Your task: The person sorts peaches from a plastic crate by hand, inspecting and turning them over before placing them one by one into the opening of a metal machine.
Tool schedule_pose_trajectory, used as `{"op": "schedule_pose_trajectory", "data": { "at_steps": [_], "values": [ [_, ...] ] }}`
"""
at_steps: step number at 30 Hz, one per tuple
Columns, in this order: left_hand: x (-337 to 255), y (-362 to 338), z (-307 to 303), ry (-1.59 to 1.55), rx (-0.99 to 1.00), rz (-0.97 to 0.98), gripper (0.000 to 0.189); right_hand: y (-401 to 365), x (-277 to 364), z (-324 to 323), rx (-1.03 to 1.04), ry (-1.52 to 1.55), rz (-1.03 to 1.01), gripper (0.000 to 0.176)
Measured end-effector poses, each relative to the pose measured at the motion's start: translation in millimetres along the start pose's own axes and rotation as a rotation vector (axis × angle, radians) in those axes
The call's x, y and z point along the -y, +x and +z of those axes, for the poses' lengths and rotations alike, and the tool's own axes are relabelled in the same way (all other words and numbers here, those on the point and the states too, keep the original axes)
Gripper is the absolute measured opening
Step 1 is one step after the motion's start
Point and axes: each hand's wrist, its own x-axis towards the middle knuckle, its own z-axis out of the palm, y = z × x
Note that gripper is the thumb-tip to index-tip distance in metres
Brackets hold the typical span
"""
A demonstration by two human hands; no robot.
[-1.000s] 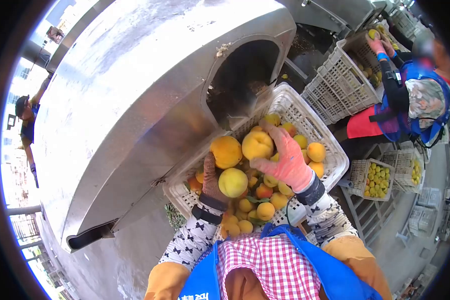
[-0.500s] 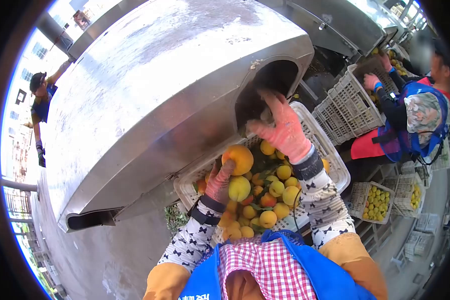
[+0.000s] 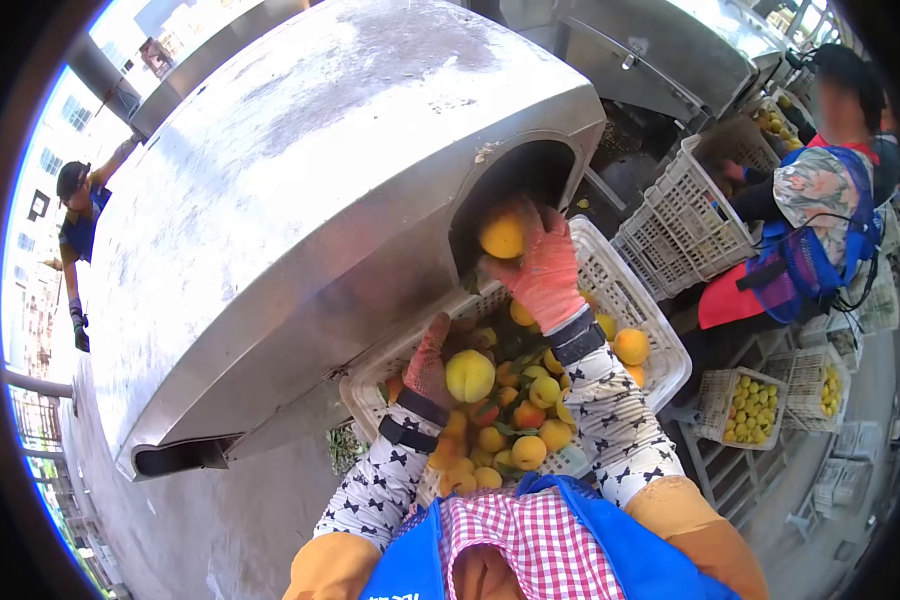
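Observation:
My right hand (image 3: 545, 265), in a pink glove, holds an orange-yellow peach (image 3: 503, 235) at the dark opening (image 3: 470, 215) in the metal machine's side. My left hand (image 3: 432, 368), also gloved, is cupped at the left side of a large yellow-green peach (image 3: 470, 376), above the pile; its fingers are mostly hidden behind this fruit. Below both hands, a white plastic crate (image 3: 670, 362) holds many yellow and orange peaches (image 3: 528, 452) with some green leaves. More peaches (image 3: 631, 346) lie at the crate's right side.
The large metal machine (image 3: 300, 170) fills the left and centre. A co-worker (image 3: 820, 200) stands at right by a tilted crate (image 3: 685, 225). Fruit-filled crates (image 3: 750, 408) stand at lower right. Another person (image 3: 82, 210) is at far left.
The orange-yellow peach has gone from my left hand into my right hand, now at the opening. The yellow-green peach stays at my left hand. The co-worker at right has straightened up.

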Motion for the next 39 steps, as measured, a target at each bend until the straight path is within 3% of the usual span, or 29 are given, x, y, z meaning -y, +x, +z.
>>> {"op": "schedule_pose_trajectory", "data": {
  "at_steps": [2, 6, 9, 11, 12, 14, 16, 18, 19, 21, 22, 24, 25, 28, 30, 31, 32, 34, 35, 37, 38, 39],
  "values": [
    [5, 3, -19, -0.148, -0.014, -0.038, 0.048, -7, 8, 1, 0.093, -0.020, 0.054, 0.085],
    [6, -3, -41, -0.180, -0.080, -0.052, 0.039, -24, 11, 8, -0.029, 0.140, 0.097, 0.078],
    [10, 4, -51, -0.282, -0.045, -0.053, 0.037, -5, 17, 32, -0.059, 0.080, 0.127, 0.079],
    [12, 4, -45, -0.308, -0.059, -0.036, 0.031, 15, 13, 57, 0.102, -0.212, 0.239, 0.079],
    [12, 6, -44, -0.307, -0.072, -0.037, 0.031, 13, 16, 46, 0.111, -0.205, 0.246, 0.079],
    [13, 8, -39, -0.447, 0.148, 0.055, 0.029, 21, 16, 9, -0.157, 0.277, -0.034, 0.080],
    [8, 0, -20, -0.439, 0.118, 0.110, 0.026, -15, 29, -18, 0.034, 0.358, 0.053, 0.079],
    [7, 2, -16, -0.400, 0.114, 0.148, 0.030, -46, 34, -43, 0.449, 0.532, 0.136, 0.083],
    [8, 2, -11, -0.402, 0.112, 0.152, 0.030, -54, 38, -45, 0.452, 0.535, 0.134, 0.083],
    [10, -5, -2, 0.708, 0.096, 0.594, 0.038, -68, 43, -48, 0.585, 0.442, -0.072, 0.090],
    [8, -5, 0, 0.713, 0.098, 0.589, 0.038, -69, 40, -49, 0.581, 0.444, -0.065, 0.090],
    [2, -3, 4, -0.119, 0.175, -0.024, 0.049, -67, 31, -47, 0.656, 0.749, 0.073, 0.095],
    [5, 3, -1, -0.038, 0.124, -0.041, 0.061, -72, 25, -39, 0.646, 0.877, 0.122, 0.090],
    [-5, -10, 26, -0.019, 0.195, -0.068, 0.068, -63, 36, -55, 0.658, 0.767, 0.210, 0.082],
    [-6, -10, 45, 0.071, 0.207, 0.083, 0.073, -47, 34, -49, 0.278, 0.458, 0.120, 0.076],
    [2, 14, -5, 0.197, 0.227, 0.066, 0.072, -35, 30, -39, 0.084, 0.314, 0.143, 0.076],
    [5, 16, -18, 0.196, 0.232, 0.068, 0.072, -23, 20, -23, -0.062, 0.111, 0.065, 0.076],
    [11, 19, -33, 0.700, -0.069, 0.025, 0.070, -9, 2, -2, 0.062, -0.184, -0.025, 0.074],
    [22, 22, -62, 0.701, -0.065, 0.025, 0.070, -9, 4, -2, 0.059, -0.186, -0.025, 0.074],
    [42, 29, -123, 1.129, -0.157, 0.199, 0.067, -11, 11, -2, 0.133, 0.026, 0.007, 0.071],
    [34, 18, -121, 1.120, -0.167, 0.176, 0.067, -14, 9, 5, 0.157, 0.029, 0.017, 0.071],
    [19, 5, -107, 1.552, -0.178, 0.198, 0.069, -13, 4, 14, 0.078, -0.086, -0.002, 0.071]
  ]
}}
